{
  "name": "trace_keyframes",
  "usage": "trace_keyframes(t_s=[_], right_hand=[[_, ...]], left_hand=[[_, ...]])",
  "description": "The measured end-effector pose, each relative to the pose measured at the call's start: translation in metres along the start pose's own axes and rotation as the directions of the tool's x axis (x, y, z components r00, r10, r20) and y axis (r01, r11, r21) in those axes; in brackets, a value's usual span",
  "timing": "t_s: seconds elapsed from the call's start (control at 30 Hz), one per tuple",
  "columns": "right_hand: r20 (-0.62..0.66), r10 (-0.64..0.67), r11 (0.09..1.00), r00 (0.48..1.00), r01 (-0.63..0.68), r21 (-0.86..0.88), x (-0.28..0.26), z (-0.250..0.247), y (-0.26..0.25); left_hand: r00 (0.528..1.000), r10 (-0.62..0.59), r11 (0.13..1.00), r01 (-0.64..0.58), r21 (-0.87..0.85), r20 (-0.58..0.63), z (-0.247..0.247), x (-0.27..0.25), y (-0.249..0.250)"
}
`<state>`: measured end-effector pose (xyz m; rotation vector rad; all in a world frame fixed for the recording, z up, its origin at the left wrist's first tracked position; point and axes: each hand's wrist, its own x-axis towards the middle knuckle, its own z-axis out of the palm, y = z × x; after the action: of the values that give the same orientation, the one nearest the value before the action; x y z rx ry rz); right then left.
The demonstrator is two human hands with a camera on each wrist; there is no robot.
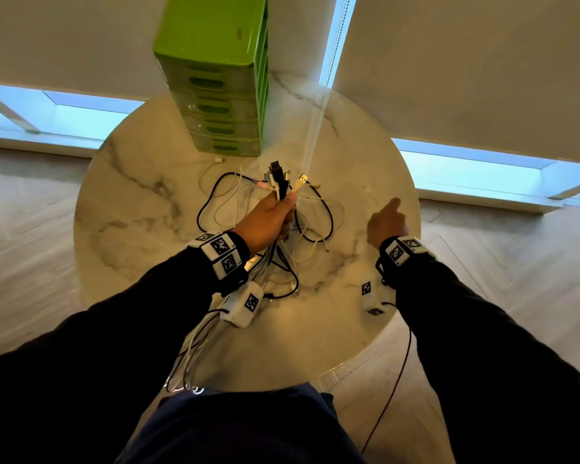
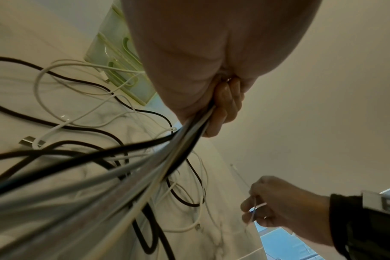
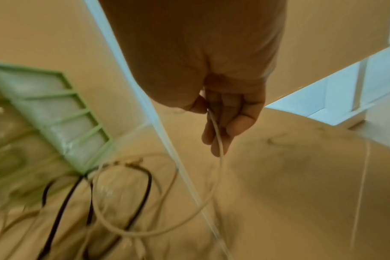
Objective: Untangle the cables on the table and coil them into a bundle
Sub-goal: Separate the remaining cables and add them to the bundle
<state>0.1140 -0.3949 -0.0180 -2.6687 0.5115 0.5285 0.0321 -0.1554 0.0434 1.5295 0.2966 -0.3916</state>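
Observation:
My left hand (image 1: 271, 218) grips a bunch of black and white cables (image 1: 279, 182) above the round marble table (image 1: 134, 212); their plug ends stick up out of the fist. In the left wrist view the gripped strands (image 2: 185, 140) run down from the curled fingers (image 2: 223, 109). Loose loops of black and white cable (image 1: 315, 226) lie on the marble under the hand and trail off the near edge. My right hand (image 1: 385, 222) is to the right and pinches a thin white cable (image 3: 218, 140) between thumb and fingers (image 3: 232, 123); it hangs toward the pile.
A green drawer tower (image 1: 221, 78) stands at the back of the table. A blind's bead cord (image 1: 332, 45) hangs behind it. The table's rim (image 1: 342, 366) is close to my body, with wood floor (image 1: 516, 262) all round. A thin dark wire (image 1: 395, 380) hangs from my right wrist.

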Motion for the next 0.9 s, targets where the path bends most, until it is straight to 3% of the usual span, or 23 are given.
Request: trace_keyframes(t_s=[0.07,0.13,0.23,0.37,0.43,0.57,0.67,0.9], right_hand=[[-0.119,0.025,0.994,0.993,-0.012,0.113,0.0,-0.024,-0.005],[-0.206,-0.136,0.943,0.969,0.19,0.273,-0.012,-0.042,-0.016],[-0.278,-0.357,0.724,0.892,0.452,0.521,-0.068,-0.052,-0.049],[-0.162,-0.657,0.589,0.736,0.635,0.5,-0.144,-0.027,-0.083],[-0.121,-0.724,0.57,0.679,0.688,0.45,-0.164,-0.008,-0.091],[-0.067,-0.71,0.63,0.701,0.674,0.387,-0.177,0.019,-0.103],[-0.095,-0.674,0.669,0.732,0.66,0.342,-0.185,0.024,-0.11],[-0.098,-0.704,0.67,0.704,0.703,0.239,-0.204,0.027,-0.113]], left_hand=[[1.0,0.001,1.0,-0.001,0.016,0.0,0.0,-0.002,-0.001],[1.0,0.003,1.0,-0.003,0.021,0.002,0.0,-0.005,-0.003],[1.0,0.023,0.999,-0.023,-0.027,-0.008,-0.003,-0.013,0.001],[0.996,0.09,0.97,-0.087,-0.228,0.004,-0.01,-0.03,0.014],[0.988,0.151,0.959,-0.137,-0.248,0.037,-0.015,-0.04,0.02],[0.991,0.136,0.974,-0.132,-0.187,0.006,-0.033,-0.047,0.015],[0.993,0.113,0.988,-0.116,-0.101,-0.036,-0.045,-0.049,0.008],[0.975,0.193,0.981,-0.195,-0.008,-0.112,-0.063,-0.062,0.008]])
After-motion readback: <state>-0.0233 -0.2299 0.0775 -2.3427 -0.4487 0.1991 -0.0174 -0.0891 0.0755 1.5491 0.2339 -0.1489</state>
